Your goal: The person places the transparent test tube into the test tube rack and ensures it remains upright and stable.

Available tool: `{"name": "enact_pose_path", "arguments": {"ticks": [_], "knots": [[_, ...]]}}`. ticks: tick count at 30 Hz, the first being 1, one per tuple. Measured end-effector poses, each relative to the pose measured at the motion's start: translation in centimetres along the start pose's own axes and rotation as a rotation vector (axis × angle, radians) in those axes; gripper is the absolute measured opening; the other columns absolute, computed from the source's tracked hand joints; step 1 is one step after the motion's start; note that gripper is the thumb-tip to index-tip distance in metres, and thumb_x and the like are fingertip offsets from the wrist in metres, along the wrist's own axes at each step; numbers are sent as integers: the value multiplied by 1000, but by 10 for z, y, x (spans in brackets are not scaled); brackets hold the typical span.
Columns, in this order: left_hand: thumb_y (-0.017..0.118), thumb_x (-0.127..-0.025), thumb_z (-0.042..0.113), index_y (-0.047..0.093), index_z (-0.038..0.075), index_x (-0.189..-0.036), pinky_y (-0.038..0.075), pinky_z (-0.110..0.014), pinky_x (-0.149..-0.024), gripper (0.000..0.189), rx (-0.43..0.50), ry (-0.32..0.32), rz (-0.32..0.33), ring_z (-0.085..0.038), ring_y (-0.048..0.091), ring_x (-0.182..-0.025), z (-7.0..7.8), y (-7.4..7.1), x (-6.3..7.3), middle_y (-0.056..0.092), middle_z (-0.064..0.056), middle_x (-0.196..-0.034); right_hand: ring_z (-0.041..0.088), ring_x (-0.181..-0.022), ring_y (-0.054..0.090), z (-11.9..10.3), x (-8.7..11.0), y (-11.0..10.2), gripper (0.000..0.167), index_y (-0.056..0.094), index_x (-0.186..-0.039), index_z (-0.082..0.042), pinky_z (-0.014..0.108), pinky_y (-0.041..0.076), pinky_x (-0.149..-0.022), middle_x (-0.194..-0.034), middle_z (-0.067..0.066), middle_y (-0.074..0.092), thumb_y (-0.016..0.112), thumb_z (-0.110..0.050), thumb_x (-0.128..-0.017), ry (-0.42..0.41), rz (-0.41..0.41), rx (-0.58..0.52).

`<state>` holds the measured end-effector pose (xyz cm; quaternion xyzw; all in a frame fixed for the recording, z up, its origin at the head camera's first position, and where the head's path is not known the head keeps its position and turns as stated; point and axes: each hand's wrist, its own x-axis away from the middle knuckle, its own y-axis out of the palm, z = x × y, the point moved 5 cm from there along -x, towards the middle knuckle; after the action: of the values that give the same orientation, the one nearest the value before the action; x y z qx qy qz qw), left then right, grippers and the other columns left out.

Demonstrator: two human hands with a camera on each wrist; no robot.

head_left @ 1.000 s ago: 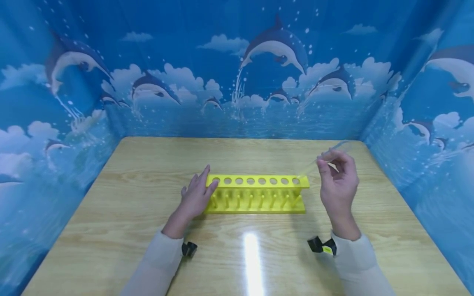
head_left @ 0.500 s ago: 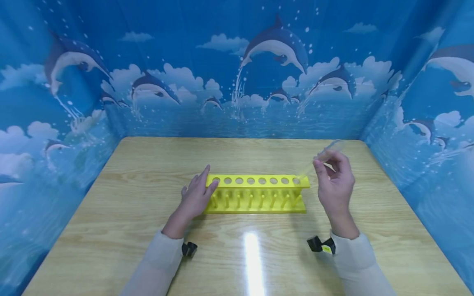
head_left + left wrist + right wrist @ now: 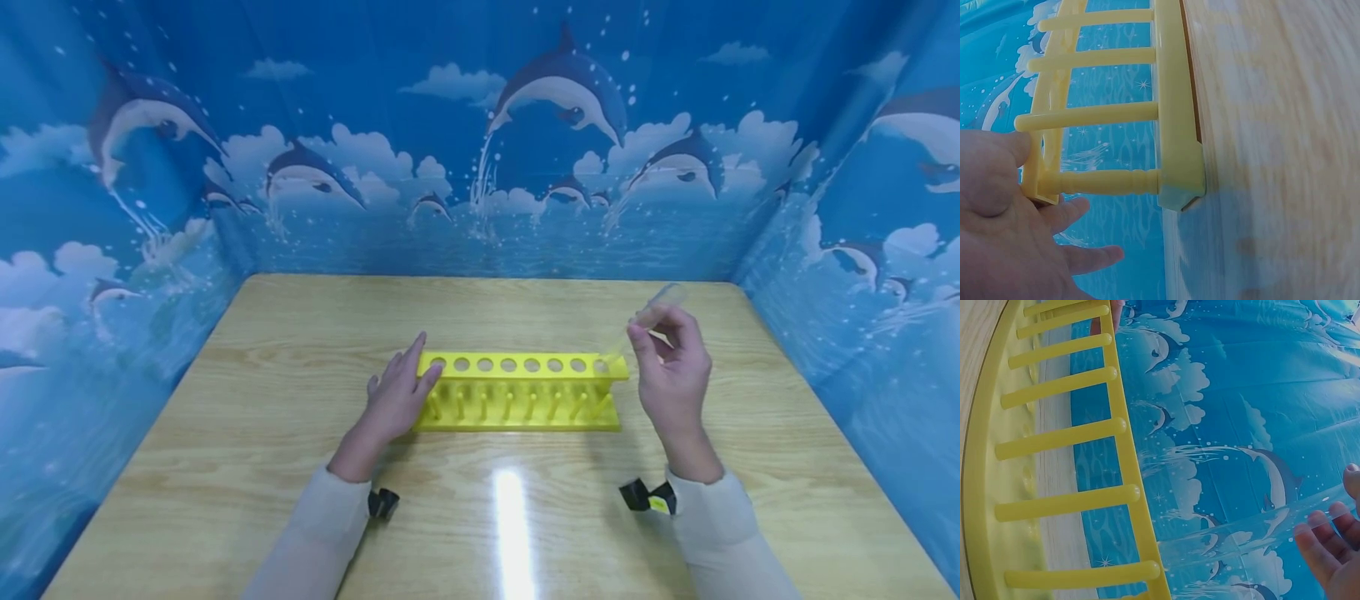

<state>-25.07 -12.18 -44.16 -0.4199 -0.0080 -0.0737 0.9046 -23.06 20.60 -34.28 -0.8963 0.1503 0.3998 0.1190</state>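
Note:
A yellow test tube rack (image 3: 517,367) stands on the table, with a row of round holes along its top and pegs below. My left hand (image 3: 393,396) rests on its left end. In the left wrist view the thumb lies on one side of the top bar, and the other fingers (image 3: 1094,258) extend past it, fairly straight. Between thumb and fingertips my right hand (image 3: 673,373) pinches a clear test tube (image 3: 1229,531). The tube is tilted, its lower end at the rightmost hole; whether it has entered the hole I cannot tell.
The wooden table (image 3: 300,333) extends around the rack. A blue curtain (image 3: 375,242) printed with dolphins encloses the back and both sides. Each wrist carries a small black camera (image 3: 636,494). A bright light reflection (image 3: 513,533) shows in front of the rack.
My right hand has moved slightly left with the test tube, bringing it closer to the rack's right end. The left hand and the rack stay in place.

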Motion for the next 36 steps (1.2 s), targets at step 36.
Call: {"name": "enact_pose_path", "arguments": {"ticks": [36], "knots": [[29,-103,55,8,18,-158,3,-73,-107,69,3,-4,1,-41,10,-146,-1,0,1,24,-12,-159,8,-94,59,12,6,7,29,56,-114,12,14,51,-80,-96,-1,59,63,16,-85,19,-50,100]]}}
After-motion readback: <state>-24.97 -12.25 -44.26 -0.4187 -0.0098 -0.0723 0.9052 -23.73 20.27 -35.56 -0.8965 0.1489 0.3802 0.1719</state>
